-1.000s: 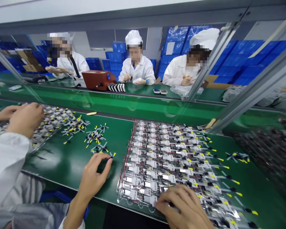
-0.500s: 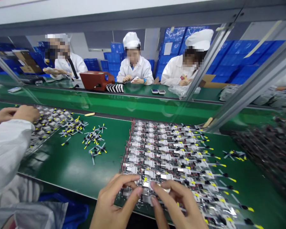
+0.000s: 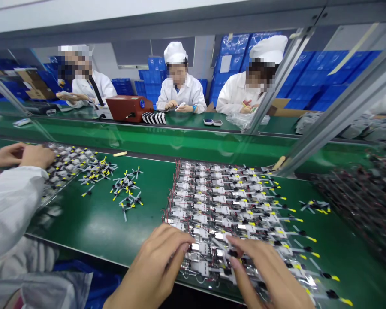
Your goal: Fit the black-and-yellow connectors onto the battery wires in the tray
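Currently both hands [image 3: 157, 257] at wht pcs [image 3: 200, 267]; sheet [image 3: 225, 63] on bins [image 3: 241, 62] illegible.

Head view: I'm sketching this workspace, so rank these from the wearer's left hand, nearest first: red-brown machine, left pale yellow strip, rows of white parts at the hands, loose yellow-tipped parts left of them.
1. Rows of white parts: at the left hand, extending right.
2. Loose yellow-tipped parts: ahead, left.
3. Pale yellow strip: farther ahead, left.
4. Red-brown machine: ahead, far side.
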A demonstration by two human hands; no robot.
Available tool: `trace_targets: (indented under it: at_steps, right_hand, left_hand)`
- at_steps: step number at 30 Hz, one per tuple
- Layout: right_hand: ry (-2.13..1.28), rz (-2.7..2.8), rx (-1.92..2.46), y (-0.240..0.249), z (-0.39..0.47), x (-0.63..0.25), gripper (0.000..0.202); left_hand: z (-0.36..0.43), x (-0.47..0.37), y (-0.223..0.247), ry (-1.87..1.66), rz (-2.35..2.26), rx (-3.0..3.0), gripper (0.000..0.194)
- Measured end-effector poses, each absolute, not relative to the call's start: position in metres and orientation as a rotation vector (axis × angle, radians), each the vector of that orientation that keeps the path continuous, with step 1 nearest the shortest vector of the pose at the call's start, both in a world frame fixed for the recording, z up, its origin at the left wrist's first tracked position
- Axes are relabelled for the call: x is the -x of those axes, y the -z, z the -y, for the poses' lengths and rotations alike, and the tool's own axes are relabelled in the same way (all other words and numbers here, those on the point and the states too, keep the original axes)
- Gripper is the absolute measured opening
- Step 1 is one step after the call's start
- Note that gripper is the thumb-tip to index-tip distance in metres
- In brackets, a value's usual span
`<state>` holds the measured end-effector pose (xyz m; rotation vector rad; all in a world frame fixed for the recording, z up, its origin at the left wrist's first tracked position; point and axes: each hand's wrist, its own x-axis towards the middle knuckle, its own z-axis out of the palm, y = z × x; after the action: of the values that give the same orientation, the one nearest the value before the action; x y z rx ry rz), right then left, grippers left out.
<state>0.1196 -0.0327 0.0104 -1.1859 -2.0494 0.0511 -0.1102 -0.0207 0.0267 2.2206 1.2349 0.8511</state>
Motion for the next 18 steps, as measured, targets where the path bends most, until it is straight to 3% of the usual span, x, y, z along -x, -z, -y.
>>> trace_targets:
  at_steps: [3, 6, 12, 18]
  right_hand:
    - [-0.008, 2.106, 1.213, -0.007, 0.030, -0.135, 0.019]
    - [-0.020, 2.093, 1.218, -0.003, 0.030, -0.139, 0.014]
    - [-0.049, 2.055, 1.335, 0.001, 0.031, -0.133, 0.018]
    - [-0.018, 2.149, 1.241, 0.008, 0.021, -0.134, 0.010]
  left_hand:
    - [-0.001, 0.106, -0.025, -0.523, -0.993, -2.553, 0.031]
    - [-0.020, 0.101, -0.019, -0.366, -0.850, -2.758, 0.027]
    - [-0.034, 0.099, -0.015, -0.287, -0.713, -2.922, 0.005]
    - [-0.033, 0.097, -0.013, -0.355, -0.732, -2.906, 0.009]
